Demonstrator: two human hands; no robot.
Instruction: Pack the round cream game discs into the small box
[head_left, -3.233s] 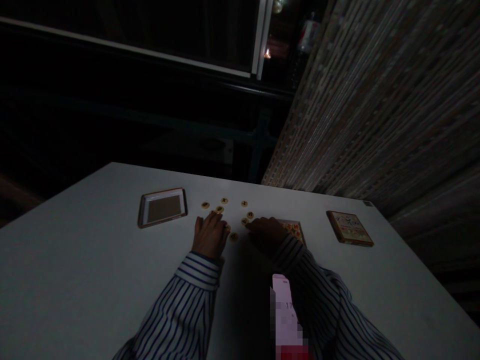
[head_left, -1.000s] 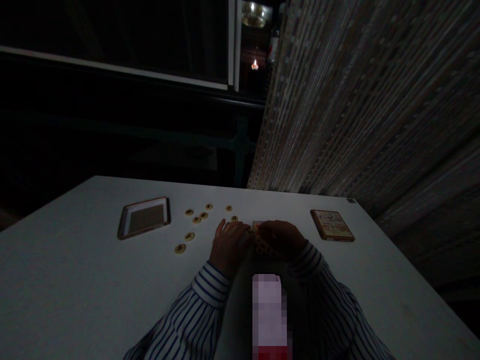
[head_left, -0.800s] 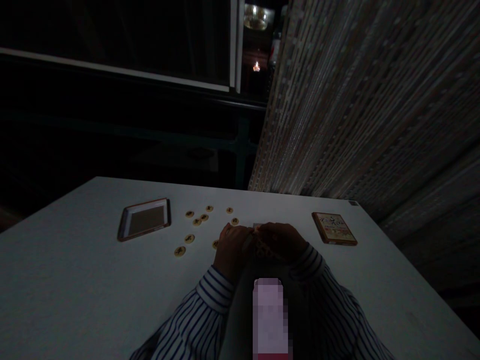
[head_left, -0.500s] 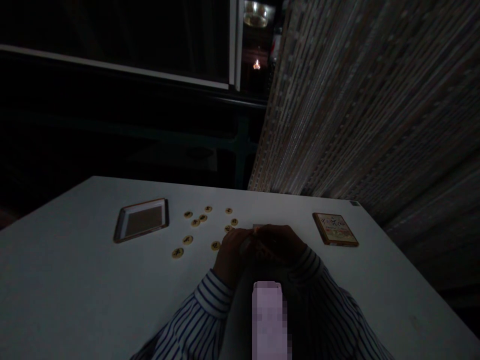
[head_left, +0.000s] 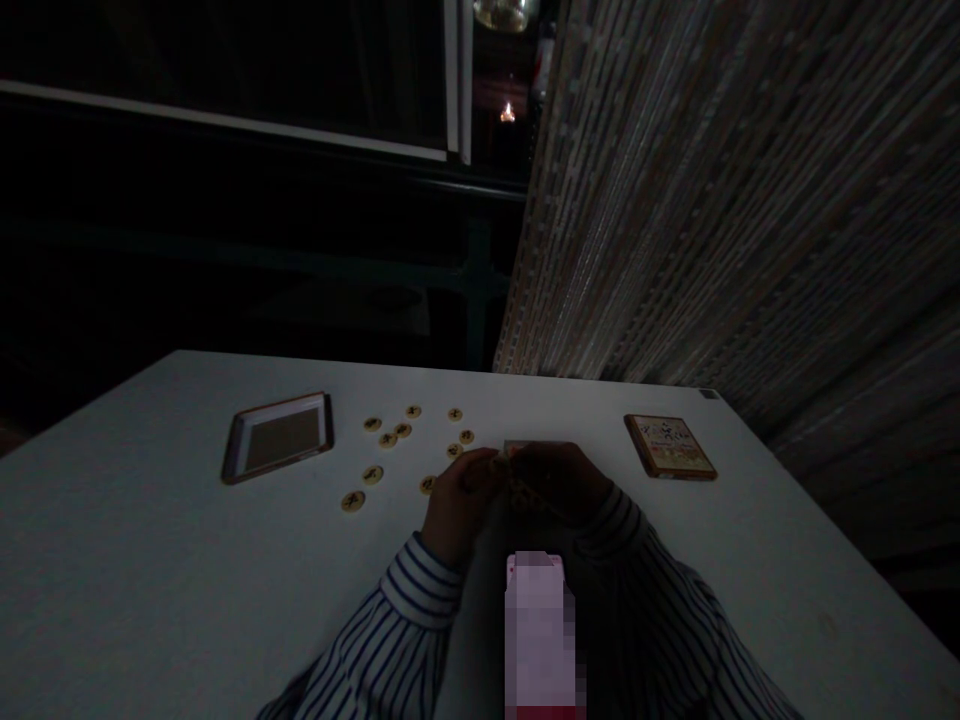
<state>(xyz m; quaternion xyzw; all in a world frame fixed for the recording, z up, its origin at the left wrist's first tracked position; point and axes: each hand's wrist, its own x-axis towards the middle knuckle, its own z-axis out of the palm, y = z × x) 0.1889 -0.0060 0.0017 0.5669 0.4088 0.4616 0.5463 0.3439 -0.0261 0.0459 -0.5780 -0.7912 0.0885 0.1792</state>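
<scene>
My left hand is closed, fingertips pinched on a small round xiangqi piece at the point where both hands meet. Beside it, my right hand is bent inward with its fingers curled; deep shadow hides what they grip. Below and between the hands lies a dark patch with several more round pieces, perhaps in a container whose edge I cannot make out. Left of my hands, several loose wooden xiangqi pieces with dark characters are scattered over the white table.
An open shallow tin with a brown inside stands at the left. A flat printed box lies at the right. A pink phone-like object, partly pixelated, is at the near middle. A string curtain hangs behind the table.
My left hand has turned slightly away from the right one, so the gap between them and the pieces below show more. The view has shifted a little; the scattered pieces have stayed put.
</scene>
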